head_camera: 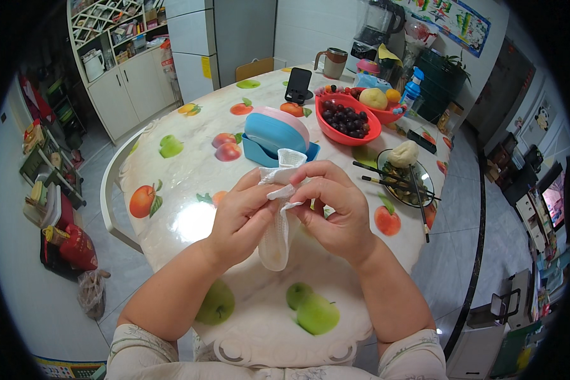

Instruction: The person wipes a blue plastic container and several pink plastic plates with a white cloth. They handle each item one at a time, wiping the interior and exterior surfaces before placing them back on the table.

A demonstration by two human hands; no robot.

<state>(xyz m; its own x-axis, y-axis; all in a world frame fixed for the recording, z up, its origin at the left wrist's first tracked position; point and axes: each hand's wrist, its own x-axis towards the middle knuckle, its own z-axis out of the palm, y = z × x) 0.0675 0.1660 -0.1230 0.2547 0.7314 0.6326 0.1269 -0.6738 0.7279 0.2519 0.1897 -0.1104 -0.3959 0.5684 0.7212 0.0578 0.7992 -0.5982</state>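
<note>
A white knitted sock (274, 240) hangs between my hands above the table, its rounded end pointing down. My left hand (242, 218) grips it from the left side, thumb and fingers closed on the fabric. From the right, my right hand (337, 213) pinches the turned edge between thumb and fingertips. More white fabric (292, 158) sticks up above my fingers; whether it belongs to the same sock I cannot tell. Just beyond my hands, a blue and pink plastic bowl (275, 130) rests tilted in a blue plastic holder (256, 151).
A red divided bowl (344, 138) of dark grapes and other fruit stands at the back right. Nearer is a plate (384, 154) with food, a bun (403, 154) and chopsticks (389, 183). A phone stand (298, 85) and a mug (335, 64) are farther back. A white chair (107, 204) adjoins the left edge.
</note>
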